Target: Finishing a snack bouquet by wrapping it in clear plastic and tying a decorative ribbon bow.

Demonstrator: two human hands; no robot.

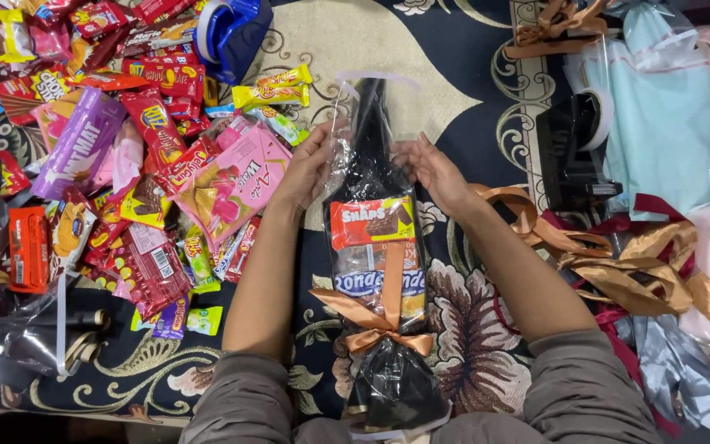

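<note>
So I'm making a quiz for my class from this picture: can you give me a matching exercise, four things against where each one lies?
Things:
1. snack pile
2. tape dispenser
3. gift bag
4. loose ribbons

Places:
A. between the left hand and right hand
B. at the right, near the person's right arm
C. far left of the carpet
D. upper right, beside the pale blue bags

Pairs: 1-C, 2-D, 3-A, 4-B
</note>
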